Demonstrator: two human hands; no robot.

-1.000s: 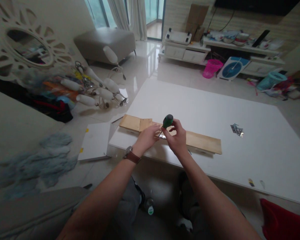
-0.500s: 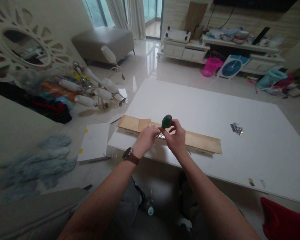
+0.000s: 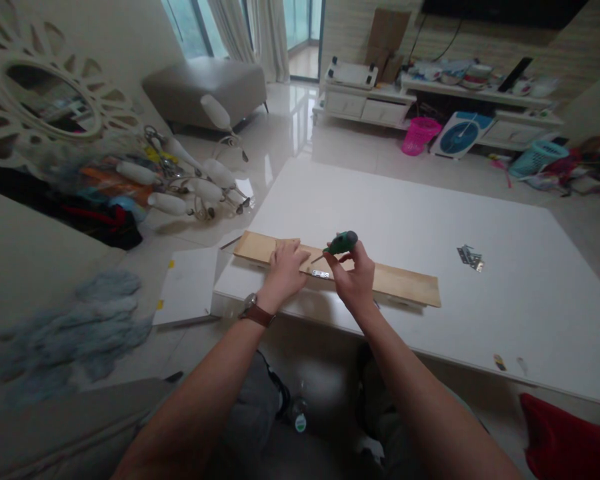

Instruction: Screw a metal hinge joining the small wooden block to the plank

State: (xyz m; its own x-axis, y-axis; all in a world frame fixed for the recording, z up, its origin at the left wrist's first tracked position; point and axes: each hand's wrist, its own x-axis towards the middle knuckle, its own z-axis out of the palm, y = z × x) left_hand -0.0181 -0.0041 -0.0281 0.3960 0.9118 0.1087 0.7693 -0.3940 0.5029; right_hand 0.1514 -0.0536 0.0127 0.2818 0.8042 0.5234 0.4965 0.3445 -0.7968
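Observation:
A long wooden board (image 3: 405,283) lies along the near edge of the white tabletop. My left hand (image 3: 286,268) rests on its left half, fingers stretched across the wood and the thumb apart, partly covering a small wood piece (image 3: 294,241). Held in my right hand (image 3: 356,275) is a screwdriver (image 3: 341,243) with a green and black handle. It leans to the right, and its shaft points down-left toward the board. A small silver metal hinge (image 3: 321,274) sits at the board's near edge, between my hands and just below the screwdriver tip.
The white tabletop (image 3: 395,213) stretches away to the right, with several metal hinges (image 3: 471,257) piled on it. Small items (image 3: 500,362) lie near its front edge. A white panel (image 3: 187,283) is at the left, and a red cloth (image 3: 563,433) at lower right.
The screwdriver has tilted to the right, its tip now clear of the hinge. My left hand has shifted left, away from the screwdriver, onto the board, uncovering the hinge.

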